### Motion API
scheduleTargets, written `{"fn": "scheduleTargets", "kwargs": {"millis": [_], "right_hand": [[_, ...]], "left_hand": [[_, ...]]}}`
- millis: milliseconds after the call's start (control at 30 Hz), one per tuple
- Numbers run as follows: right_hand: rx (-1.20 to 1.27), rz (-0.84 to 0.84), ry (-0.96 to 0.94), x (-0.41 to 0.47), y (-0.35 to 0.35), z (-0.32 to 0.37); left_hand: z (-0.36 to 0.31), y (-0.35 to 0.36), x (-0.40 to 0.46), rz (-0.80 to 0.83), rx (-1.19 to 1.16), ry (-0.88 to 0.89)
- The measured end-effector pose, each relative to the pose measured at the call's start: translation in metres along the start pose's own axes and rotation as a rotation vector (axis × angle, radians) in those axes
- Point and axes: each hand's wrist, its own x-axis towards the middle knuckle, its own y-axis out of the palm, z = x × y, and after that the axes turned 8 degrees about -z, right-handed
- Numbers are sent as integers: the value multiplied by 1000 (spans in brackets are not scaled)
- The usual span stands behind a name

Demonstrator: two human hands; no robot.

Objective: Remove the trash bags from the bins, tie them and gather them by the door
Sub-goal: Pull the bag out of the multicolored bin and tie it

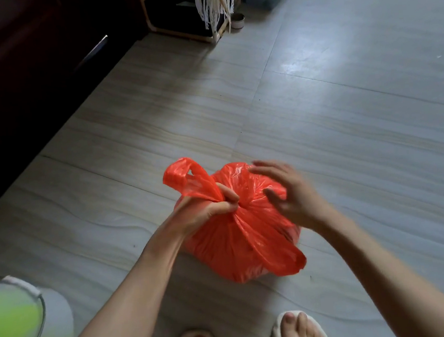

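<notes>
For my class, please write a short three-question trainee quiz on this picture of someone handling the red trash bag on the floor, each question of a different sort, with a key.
1. True or false: the left hand grips one handle loop of the red trash bag.
2. Multiple choice: the right hand is A) pinching the bag's other loop, B) open with spread fingers over the bag, C) resting on the floor.
3. Fill in: the bag's free handle loop lies on the side toward the person's ____.

Key: 1 true; 2 B; 3 slippers (feet).
</notes>
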Motion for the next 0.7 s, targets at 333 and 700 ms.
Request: {"fn": "scheduleTargets", "kwargs": {"millis": [333, 700], "right_hand": [[13, 11, -29, -3, 31, 1], [147, 149, 127, -10, 31, 23]], "left_hand": [[6, 18, -10, -345, 516, 427], [10, -1, 2, -423, 468, 343]]}}
